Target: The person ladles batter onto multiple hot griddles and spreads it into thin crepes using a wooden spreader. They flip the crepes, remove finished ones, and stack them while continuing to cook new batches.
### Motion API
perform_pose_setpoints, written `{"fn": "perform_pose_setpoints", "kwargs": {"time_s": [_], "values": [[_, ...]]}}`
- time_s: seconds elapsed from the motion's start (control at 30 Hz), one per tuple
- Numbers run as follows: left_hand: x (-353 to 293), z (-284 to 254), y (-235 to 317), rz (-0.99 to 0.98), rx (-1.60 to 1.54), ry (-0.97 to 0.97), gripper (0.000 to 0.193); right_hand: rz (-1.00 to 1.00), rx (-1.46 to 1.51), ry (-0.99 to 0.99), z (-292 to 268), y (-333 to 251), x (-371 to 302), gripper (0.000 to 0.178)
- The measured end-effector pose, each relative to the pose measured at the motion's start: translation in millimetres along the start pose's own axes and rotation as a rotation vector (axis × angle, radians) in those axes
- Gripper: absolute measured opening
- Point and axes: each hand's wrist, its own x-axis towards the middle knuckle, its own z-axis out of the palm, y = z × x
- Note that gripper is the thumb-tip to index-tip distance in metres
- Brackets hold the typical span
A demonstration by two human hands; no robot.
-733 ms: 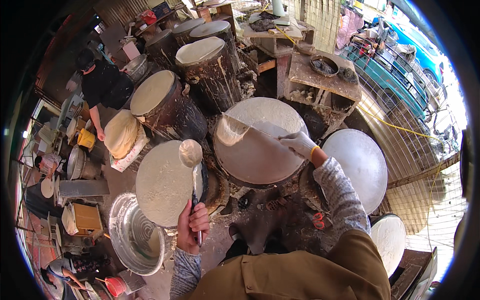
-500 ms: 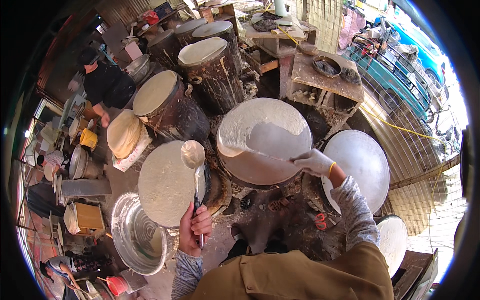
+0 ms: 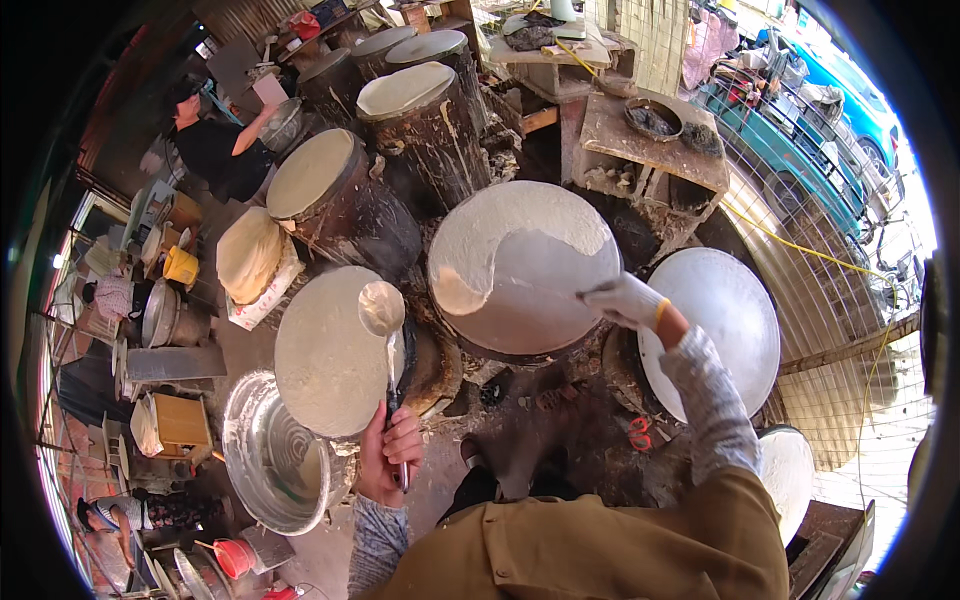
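Note:
My bare left hand [image 3: 391,450] is closed around the dark handle of a ladle [image 3: 381,308]. The batter-smeared bowl of the ladle hangs over a round griddle coated with pale batter [image 3: 325,350]. At the right rim of the middle griddle [image 3: 550,280], my right hand [image 3: 630,300] wears a white glove, its fingers pressed together. Whatever lies between those fingertips is too blurred to make out. Pale batter [image 3: 480,225] covers the upper and left part of this griddle, ending in a wavy edge against grey bare metal. A large basin [image 3: 240,450] with batter residue stands below the ladle.
A grey griddle [image 3: 715,320] sits at right, a pale-coated one [image 3: 787,475] below it. Left of the drum stoves [image 3: 370,220] lies a stack of pale round sheets [image 3: 250,255]. Another person [image 3: 215,150] stands far left. A cluttered bench [image 3: 650,140] is behind.
The bare metal and the batter's edge on the middle griddle have a different outline. My right hand has shifted slightly up; my left still holds the ladle. The far person has raised an arm.

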Motion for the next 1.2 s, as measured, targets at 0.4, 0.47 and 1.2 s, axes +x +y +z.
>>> {"fn": "perform_pose_setpoints", "kwargs": {"time_s": [0.4,0.47,1.2], "values": [[-35.0,-1.4,16.6,-0.061,0.016,-0.027,0.034,0.056,0.003,0.047,11.0,32.7,-86.7,0.033],[-39.2,-3.2,26.8,-0.071,0.022,-0.033,0.034,0.002,0.114,0.131,60.5,19.3,-76.1,0.033],[-57.7,-2.9,90.3,-0.308,0.01,-0.083,0.033,-0.012,-0.088,0.74,357.4,49.9,15.4,0.036]]}}
